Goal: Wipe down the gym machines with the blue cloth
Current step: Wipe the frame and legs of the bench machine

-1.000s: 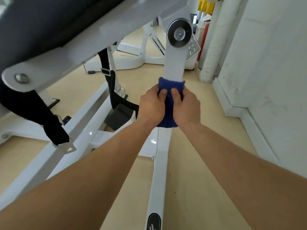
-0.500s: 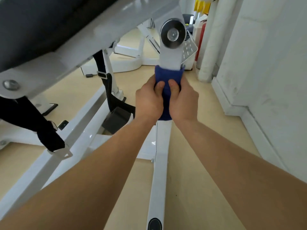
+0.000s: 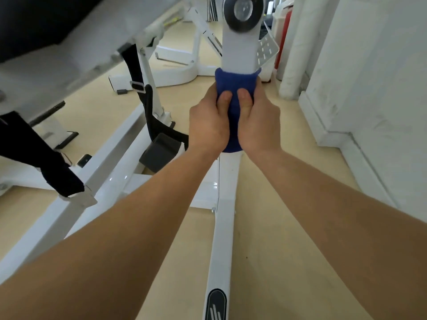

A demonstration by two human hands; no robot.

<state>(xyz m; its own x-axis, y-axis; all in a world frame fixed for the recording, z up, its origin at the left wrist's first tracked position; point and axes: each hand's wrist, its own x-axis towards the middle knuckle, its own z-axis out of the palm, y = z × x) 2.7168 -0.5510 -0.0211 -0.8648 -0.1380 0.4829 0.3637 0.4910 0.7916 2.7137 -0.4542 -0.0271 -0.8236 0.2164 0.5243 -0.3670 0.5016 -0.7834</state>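
Observation:
A blue cloth [image 3: 234,83] is wrapped around a white machine arm [image 3: 239,48] that rises toward a round metal pivot cap [image 3: 243,10]. My left hand [image 3: 208,125] grips the cloth from the left, its thumb pressed on the front. My right hand [image 3: 260,122] grips it from the right, thumb alongside the other. The fingers of both hands curl behind the arm, out of sight. Below my hands the same white beam [image 3: 221,227] runs down to the floor.
A dark padded bench on a white frame [image 3: 76,58] overhangs the upper left. Black straps [image 3: 138,72] hang from it, above white floor rails [image 3: 108,172]. A white wall and plinth [image 3: 360,88] stand close on the right. Another white machine base [image 3: 178,75] sits beyond.
Both hands have slid the cloth up the white arm, closer to the round pivot cap. The view has moved in closer to the arm.

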